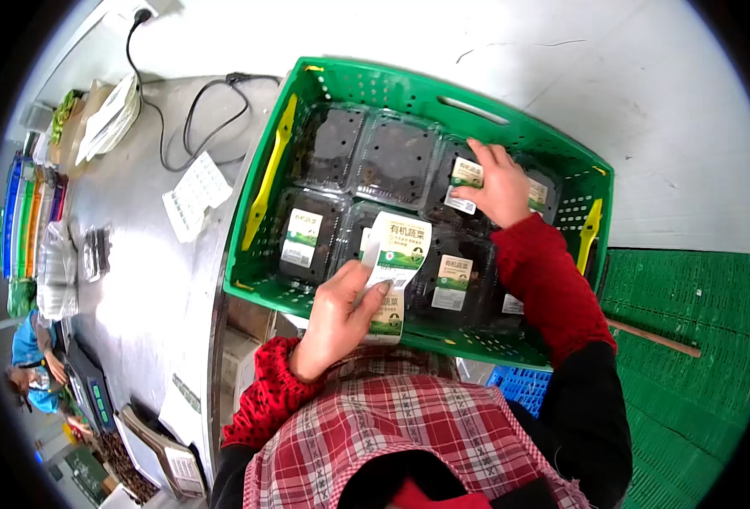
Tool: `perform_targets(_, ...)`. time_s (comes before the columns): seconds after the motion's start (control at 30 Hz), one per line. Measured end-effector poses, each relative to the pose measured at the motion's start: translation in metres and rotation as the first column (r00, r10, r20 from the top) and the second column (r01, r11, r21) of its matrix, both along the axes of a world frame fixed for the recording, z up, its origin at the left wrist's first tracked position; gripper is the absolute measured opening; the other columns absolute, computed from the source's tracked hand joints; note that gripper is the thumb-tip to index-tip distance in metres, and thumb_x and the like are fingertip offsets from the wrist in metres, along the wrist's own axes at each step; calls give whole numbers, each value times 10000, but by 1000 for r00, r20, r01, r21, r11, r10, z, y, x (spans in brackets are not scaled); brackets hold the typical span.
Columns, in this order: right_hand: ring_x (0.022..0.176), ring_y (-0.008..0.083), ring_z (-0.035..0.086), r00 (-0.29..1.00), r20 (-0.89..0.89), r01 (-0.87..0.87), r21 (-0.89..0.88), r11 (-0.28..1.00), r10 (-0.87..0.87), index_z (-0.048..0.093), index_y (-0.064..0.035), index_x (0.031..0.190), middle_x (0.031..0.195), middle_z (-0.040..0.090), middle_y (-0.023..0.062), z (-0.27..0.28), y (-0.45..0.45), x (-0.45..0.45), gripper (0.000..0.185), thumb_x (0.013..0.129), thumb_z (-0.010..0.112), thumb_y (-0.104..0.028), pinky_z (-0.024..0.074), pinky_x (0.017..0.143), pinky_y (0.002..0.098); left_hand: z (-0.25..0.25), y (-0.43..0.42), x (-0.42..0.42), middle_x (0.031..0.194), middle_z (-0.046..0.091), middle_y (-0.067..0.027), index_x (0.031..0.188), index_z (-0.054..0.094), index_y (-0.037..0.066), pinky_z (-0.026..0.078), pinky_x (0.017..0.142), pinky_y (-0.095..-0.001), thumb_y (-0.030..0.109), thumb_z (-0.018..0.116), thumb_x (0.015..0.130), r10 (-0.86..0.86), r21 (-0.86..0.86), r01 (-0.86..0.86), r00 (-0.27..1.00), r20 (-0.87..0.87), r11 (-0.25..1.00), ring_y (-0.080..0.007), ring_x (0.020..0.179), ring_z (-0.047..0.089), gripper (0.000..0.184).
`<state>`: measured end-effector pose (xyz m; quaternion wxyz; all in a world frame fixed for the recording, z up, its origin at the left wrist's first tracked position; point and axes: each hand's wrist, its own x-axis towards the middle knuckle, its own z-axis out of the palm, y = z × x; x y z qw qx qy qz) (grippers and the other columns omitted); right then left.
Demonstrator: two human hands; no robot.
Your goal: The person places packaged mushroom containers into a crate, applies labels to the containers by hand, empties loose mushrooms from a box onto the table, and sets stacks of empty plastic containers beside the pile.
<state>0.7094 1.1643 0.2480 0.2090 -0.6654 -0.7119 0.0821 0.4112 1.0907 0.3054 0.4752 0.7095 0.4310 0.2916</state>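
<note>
A green plastic crate [409,85] with yellow side handles holds several clear plastic boxes with dark contents. My left hand [334,318] is closed on a strip of printed labels [400,242] that hangs over the front row. On a box in the back row, my right hand [500,185] rests with thumb and fingers apart around a label [466,174], touching it. The two back-left boxes, one at the corner [328,144] and its neighbour [396,157], show no label on top. Labels are on the front-left box [301,237] and the front box farther right [454,282].
Left of the crate runs a metal table [129,297] with a black cable [190,127], a printed sheet [196,195] and stacked plastic packs [56,271]. A person in blue [39,365] is at the far left. A blue crate [523,386] sits below; green slatted panels [680,339] lie right.
</note>
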Motion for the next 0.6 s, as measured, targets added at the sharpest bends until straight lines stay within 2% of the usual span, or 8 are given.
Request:
perform_targets(0.03,872,288,651,980,-200,-24,-42,999,15,595,-59,1197,1007,639,149,21,-7,-12,600,708,832,-312,519,753,391,0,-1,-2,863,571,-163,1057,612,-4,468,661,-360,14,622,882,7,-7,-7,1000,-5,1000,-341,752,581,176)
perform_targets(0.1,815,203,640,565,-824,-434,-258,863,37,643,-32,1115,969,653,132,46,-20,-40,408,771,798,-185,510,730,313,-1,0,0,851,570,-164,1064,619,5,467,658,-368,17,624,880,-27,-14,27,999,-17,1000,-338,751,588,184)
perform_targets(0.17,762,141,634,600,-779,-521,-205,829,184,680,-14,1017,899,677,121,57,-39,-65,229,819,748,-107,499,694,267,8,-1,-2,923,596,-164,1045,634,7,485,685,-361,18,657,850,-20,-11,20,1000,-17,1000,-339,790,608,197)
perform_targets(0.2,734,145,641,597,-767,-517,-143,844,235,683,-10,990,862,682,116,60,-43,-74,203,822,745,-105,500,666,275,11,4,0,978,606,-166,1030,641,5,494,705,-358,19,675,832,45,246,-26,996,-74,969,-336,818,618,201)
perform_targets(0.27,678,170,658,581,-759,-507,-55,860,294,688,-9,959,814,689,110,66,-52,-93,173,822,740,-99,502,597,294,15,11,-1,1164,602,-178,988,663,2,516,753,-355,26,721,783,59,393,-35,997,-51,919,-345,899,636,214)
perform_targets(0.37,674,204,664,632,-632,-516,89,852,449,699,-15,919,826,690,120,72,-51,-98,115,815,718,-62,513,600,309,11,2,-7,761,645,-74,920,674,-4,480,596,-276,97,763,809,144,-304,-123,988,48,945,-106,666,584,175)
perform_targets(0.43,677,193,663,637,-618,-507,115,854,461,701,-15,913,826,694,116,83,-35,-94,97,821,706,-46,514,605,306,0,-16,-12,594,582,-25,897,675,-21,440,536,-252,133,764,834,279,-319,-235,955,100,918,-32,612,488,189)
perform_targets(0.6,647,94,618,665,-722,-246,33,969,193,686,2,875,749,699,75,58,72,-57,59,830,697,-34,470,575,263,-3,-12,-22,607,603,-45,840,666,-34,414,497,-254,169,746,865,371,-349,-321,925,85,880,-24,586,461,220)
